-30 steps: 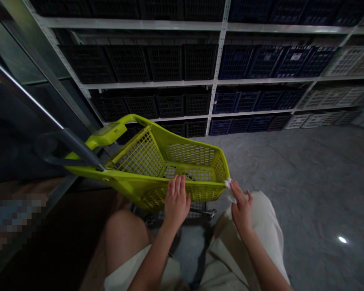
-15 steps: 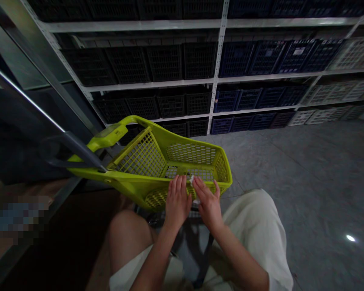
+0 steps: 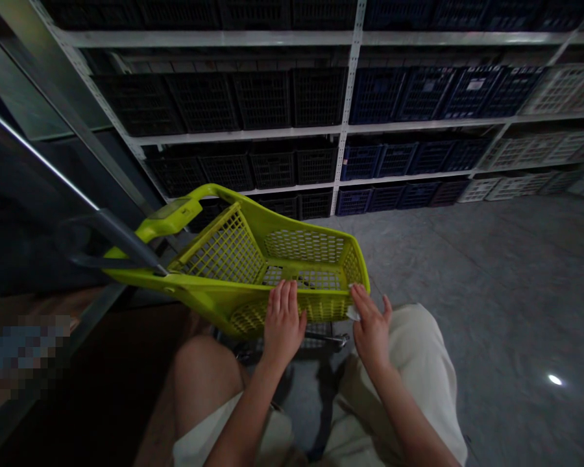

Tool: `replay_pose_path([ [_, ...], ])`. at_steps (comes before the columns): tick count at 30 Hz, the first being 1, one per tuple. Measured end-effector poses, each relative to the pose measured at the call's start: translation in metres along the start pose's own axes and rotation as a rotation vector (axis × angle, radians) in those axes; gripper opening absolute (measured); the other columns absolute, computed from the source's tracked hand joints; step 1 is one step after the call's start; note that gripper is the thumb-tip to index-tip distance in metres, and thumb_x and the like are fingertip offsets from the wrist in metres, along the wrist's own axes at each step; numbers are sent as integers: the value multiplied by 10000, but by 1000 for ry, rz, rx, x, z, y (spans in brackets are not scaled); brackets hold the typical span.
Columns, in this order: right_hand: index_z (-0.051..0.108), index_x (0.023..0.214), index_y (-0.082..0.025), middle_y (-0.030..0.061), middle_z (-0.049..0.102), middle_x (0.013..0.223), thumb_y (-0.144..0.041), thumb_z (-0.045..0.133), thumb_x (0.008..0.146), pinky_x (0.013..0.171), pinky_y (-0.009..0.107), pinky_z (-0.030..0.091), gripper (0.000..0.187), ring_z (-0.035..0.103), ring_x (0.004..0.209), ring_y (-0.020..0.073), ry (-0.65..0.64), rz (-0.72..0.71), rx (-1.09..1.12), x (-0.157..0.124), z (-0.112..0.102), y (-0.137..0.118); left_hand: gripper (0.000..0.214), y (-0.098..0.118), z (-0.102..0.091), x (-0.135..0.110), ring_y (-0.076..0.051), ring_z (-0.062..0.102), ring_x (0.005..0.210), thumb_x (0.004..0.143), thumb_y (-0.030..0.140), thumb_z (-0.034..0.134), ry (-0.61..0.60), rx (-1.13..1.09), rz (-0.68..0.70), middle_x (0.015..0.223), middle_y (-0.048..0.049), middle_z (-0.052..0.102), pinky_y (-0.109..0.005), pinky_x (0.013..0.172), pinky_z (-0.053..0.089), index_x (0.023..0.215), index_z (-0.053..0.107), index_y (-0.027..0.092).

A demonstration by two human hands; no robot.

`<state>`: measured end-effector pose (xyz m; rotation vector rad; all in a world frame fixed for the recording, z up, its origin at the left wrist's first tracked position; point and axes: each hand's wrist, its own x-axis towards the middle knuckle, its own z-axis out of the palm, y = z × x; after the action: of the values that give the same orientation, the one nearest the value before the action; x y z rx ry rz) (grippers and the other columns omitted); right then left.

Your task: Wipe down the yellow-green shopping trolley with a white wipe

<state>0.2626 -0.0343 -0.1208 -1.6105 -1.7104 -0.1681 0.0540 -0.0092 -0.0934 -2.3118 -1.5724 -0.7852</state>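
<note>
A yellow-green plastic shopping cart with lattice sides stands side-on in front of my knees. My left hand rests with its fingers laid over the cart's near rim, around the middle of that side. Farther right, near the corner of the same rim, my right hand presses a small crumpled white cloth or tissue against the edge. Its fingers partly cover the white piece, so I cannot tell which of the two it is. The thumb side of that hand sticks out to the right.
White metal shelving runs along the back, filled with black crates, blue crates and white crates. A metal pole with a dark grey grip slants across the cart's handle end. Grey floor stretches to the right.
My right hand has slid right along the cart's near rim, from beside my left hand to near the corner, carrying the white piece. My left hand has stayed almost in place.
</note>
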Motion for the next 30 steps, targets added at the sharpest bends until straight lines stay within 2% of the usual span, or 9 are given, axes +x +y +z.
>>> replay_pose_path([
  [5, 520, 1385, -182, 71, 574, 1432, 22, 397, 690, 1236, 427, 43, 734, 468, 1378, 159, -97, -153, 148, 22, 26, -84, 664, -2, 5, 0, -328, 380, 1418, 879, 219, 519, 34, -16, 2, 1446, -188, 497, -535, 1184, 304, 1490, 302, 77],
  [8, 494, 1410, -164, 73, 554, 1452, 14, 395, 723, 1240, 390, 38, 716, 442, 1396, 143, -116, -214, 193, 26, 32, -102, 655, -5, 6, 0, -320, 404, 1405, 865, 178, 518, 49, -10, 18, 1416, -185, 527, -522, 1178, 319, 1483, 319, 88],
  [12, 413, 1472, -205, 63, 501, 1498, 33, 379, 681, 1232, 461, -47, 827, 414, 1417, 151, -134, -273, 143, 17, 16, -75, 687, -5, 0, 0, -325, 366, 1429, 872, 211, 545, 11, 2, 42, 1463, -191, 486, -517, 1185, 315, 1496, 296, 67],
  [18, 352, 1510, -258, 62, 516, 1487, 18, 373, 668, 1222, 511, 58, 887, 436, 1406, 178, -61, -135, -13, -5, -13, 16, 650, -1, -3, 1, -331, 368, 1425, 899, 226, 538, -16, 23, 9, 1477, -207, 468, -504, 1198, 289, 1480, 325, 28],
  [20, 376, 1497, -265, 64, 535, 1471, 10, 375, 678, 1217, 521, 83, 863, 464, 1386, 185, -39, -99, -45, -9, -16, 34, 662, 0, -2, 1, -333, 370, 1425, 894, 229, 545, -15, 15, 2, 1477, -211, 466, -507, 1197, 289, 1485, 321, 32],
  [22, 414, 1474, -257, 72, 561, 1445, 5, 375, 687, 1214, 528, 100, 831, 500, 1357, 189, -20, -58, -63, -8, -14, 35, 681, 0, -2, 1, -335, 365, 1428, 890, 233, 548, -11, 4, -3, 1481, -212, 461, -516, 1195, 291, 1496, 302, 41],
  [24, 470, 1437, -232, 89, 585, 1417, 6, 383, 692, 1212, 540, 106, 786, 526, 1333, 201, -6, -13, -64, -1, -8, 19, 690, 0, -1, 0, -339, 362, 1430, 889, 237, 543, -7, -7, -5, 1484, -210, 457, -526, 1190, 296, 1502, 286, 50],
  [26, 526, 1390, -202, 103, 597, 1401, 14, 396, 689, 1214, 550, 98, 745, 531, 1327, 216, -13, 10, -33, 11, 2, -11, 683, 1, 0, 0, -339, 360, 1430, 889, 233, 533, 0, -15, -5, 1482, -207, 457, -531, 1187, 301, 1499, 286, 52],
  [30, 559, 1358, -173, 108, 622, 1369, 25, 424, 697, 1229, 502, 127, 703, 530, 1322, 204, -125, -111, 129, 36, 26, -79, 686, 0, 2, 1, -330, 380, 1420, 869, 203, 524, 18, -28, -3, 1452, -197, 486, -539, 1180, 313, 1498, 284, 72],
])
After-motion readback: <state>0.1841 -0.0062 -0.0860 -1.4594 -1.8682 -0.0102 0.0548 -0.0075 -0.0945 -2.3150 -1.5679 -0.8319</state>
